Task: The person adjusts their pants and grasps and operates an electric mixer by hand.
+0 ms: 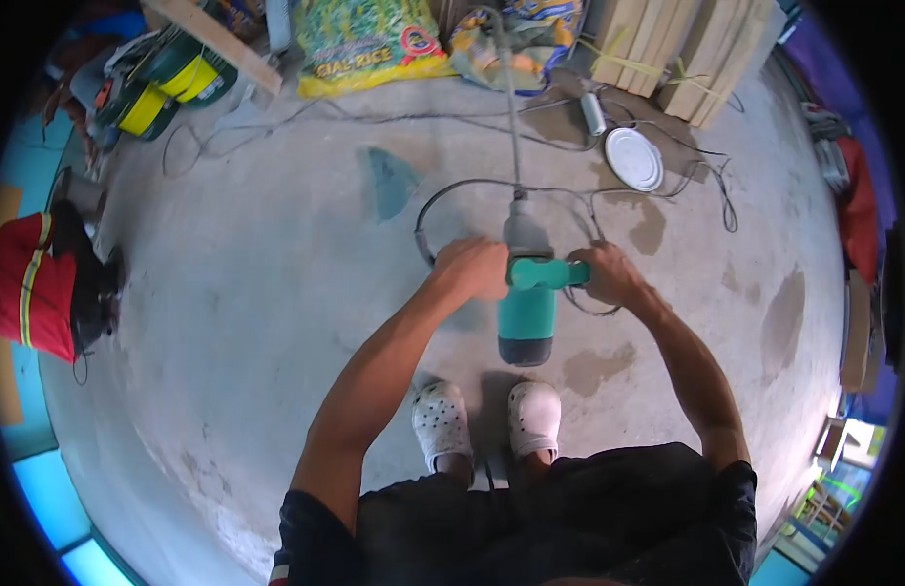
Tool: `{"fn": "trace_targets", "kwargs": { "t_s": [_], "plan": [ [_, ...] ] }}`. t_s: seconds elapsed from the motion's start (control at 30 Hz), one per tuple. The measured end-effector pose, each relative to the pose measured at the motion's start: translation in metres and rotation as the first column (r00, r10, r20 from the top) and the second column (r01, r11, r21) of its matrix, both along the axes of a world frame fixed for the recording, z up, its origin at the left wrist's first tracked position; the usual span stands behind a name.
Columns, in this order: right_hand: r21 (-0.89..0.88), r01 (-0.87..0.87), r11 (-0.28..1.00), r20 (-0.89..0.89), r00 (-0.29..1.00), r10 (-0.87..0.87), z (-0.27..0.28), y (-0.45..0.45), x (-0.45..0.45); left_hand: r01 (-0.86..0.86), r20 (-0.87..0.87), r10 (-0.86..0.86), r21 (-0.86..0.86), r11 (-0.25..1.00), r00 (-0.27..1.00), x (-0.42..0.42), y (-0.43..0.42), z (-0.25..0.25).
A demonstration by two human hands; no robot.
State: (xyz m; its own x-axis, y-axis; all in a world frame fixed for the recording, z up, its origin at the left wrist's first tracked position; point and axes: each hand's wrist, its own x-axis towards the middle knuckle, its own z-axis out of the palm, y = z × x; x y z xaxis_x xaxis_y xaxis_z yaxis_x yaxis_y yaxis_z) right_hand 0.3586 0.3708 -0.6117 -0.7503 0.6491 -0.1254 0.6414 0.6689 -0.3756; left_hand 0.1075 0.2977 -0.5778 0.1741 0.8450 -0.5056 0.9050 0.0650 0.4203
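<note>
A green and grey power tool [526, 317] with a long metal rod [512, 127] hangs upright in front of my body, above the concrete floor. The rod points away toward the bags at the top. My left hand [472, 267] is closed on the tool's left side, and whatever part it grips is covered by the fingers. On the right, my right hand [611, 274] is wrapped round the end of the green side piece. A black cable [420, 220] loops from beside my left hand round the tool.
Rice bag [369, 44], patterned bag [516, 44] and tied wooden boards [667, 49] stand along the far side. A white round lid [634, 159] and a white cylinder [593, 114] lie among cables. Buckets [184, 73] are at upper left, a red bag [32, 283] at left.
</note>
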Motion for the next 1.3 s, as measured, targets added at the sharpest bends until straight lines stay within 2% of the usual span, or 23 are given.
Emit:
{"fn": "trace_targets", "kwargs": {
  "t_s": [0.13,0.23,0.33,0.43,0.5,0.53,0.57,0.67,0.73,0.77,0.87,0.97,1.0,1.1,1.13,1.23,1.3],
  "plan": [
    [0.07,0.015,0.997,0.02,1.0,-0.017,0.002,-0.005,0.001,-0.008,-0.026,0.006,-0.053,0.999,1.0,0.002,0.001,0.011],
    [0.004,0.05,0.999,0.088,0.995,-0.05,0.01,-0.006,-0.004,-0.021,-0.015,0.021,-0.055,0.998,1.0,0.002,0.0,0.01],
    [-0.189,0.128,0.974,0.355,0.933,-0.054,0.022,-0.001,-0.011,-0.028,-0.012,0.028,-0.017,0.999,1.0,0.001,0.001,0.008],
    [0.024,-0.012,1.0,0.307,0.952,0.004,0.055,-0.01,-0.009,-0.022,-0.005,0.022,0.008,1.0,1.0,0.001,-0.004,0.006],
    [0.087,0.021,0.996,0.155,0.987,-0.034,0.098,0.0,-0.026,-0.015,-0.01,0.015,0.011,1.0,1.0,-0.002,-0.004,0.008],
    [0.199,0.025,0.98,-0.122,0.993,-0.001,0.113,0.007,-0.033,-0.017,-0.023,0.017,-0.017,1.0,1.0,-0.003,-0.003,0.01],
    [0.302,0.059,0.951,-0.383,0.922,0.064,0.125,0.011,-0.037,-0.021,-0.036,0.02,-0.045,0.999,0.999,-0.003,-0.003,0.012],
    [0.259,0.093,0.961,-0.557,0.827,0.07,0.142,0.006,-0.036,-0.028,-0.031,0.025,-0.07,0.997,0.999,-0.001,0.0,0.007],
    [0.307,-0.015,0.952,-0.175,0.982,0.072,0.073,-0.002,-0.02,-0.018,-0.028,0.016,-0.073,0.997,0.999,-0.002,-0.001,0.006],
    [0.315,-0.079,0.946,0.034,0.997,0.072,0.041,-0.004,-0.013,-0.011,-0.028,0.009,-0.073,0.997,1.0,-0.003,-0.001,0.009],
    [0.075,-0.047,0.996,0.044,0.998,0.044,0.017,-0.004,-0.003,0.016,-0.018,-0.017,-0.067,0.998,1.0,0.0,0.0,0.007],
    [-0.23,-0.103,0.968,0.147,0.979,0.14,0.054,-0.003,-0.019,-0.004,0.002,0.004,-0.07,0.998,1.0,-0.006,-0.004,0.009],
    [-0.218,-0.079,0.973,0.098,0.99,0.103,0.052,-0.004,-0.021,-0.011,0.007,0.012,-0.067,0.998,1.0,-0.009,-0.003,0.012],
    [-0.253,-0.016,0.967,0.192,0.979,0.067,0.031,0.003,-0.018,0.031,-0.004,-0.031,0.001,1.0,1.0,-0.006,-0.002,0.004],
    [-0.137,-0.028,0.99,0.103,0.994,0.042,0.023,0.001,-0.016,0.03,-0.012,-0.029,0.001,1.0,0.999,-0.006,-0.002,0.004],
    [-0.08,0.048,0.996,0.236,0.971,-0.028,0.013,0.0,-0.014,0.027,-0.017,-0.027,-0.006,1.0,1.0,-0.002,-0.001,0.004],
    [-0.071,0.026,0.997,0.182,0.983,-0.013,0.012,0.0,-0.011,0.02,-0.012,-0.021,-0.013,1.0,1.0,-0.003,-0.001,0.007]
  ]
}}
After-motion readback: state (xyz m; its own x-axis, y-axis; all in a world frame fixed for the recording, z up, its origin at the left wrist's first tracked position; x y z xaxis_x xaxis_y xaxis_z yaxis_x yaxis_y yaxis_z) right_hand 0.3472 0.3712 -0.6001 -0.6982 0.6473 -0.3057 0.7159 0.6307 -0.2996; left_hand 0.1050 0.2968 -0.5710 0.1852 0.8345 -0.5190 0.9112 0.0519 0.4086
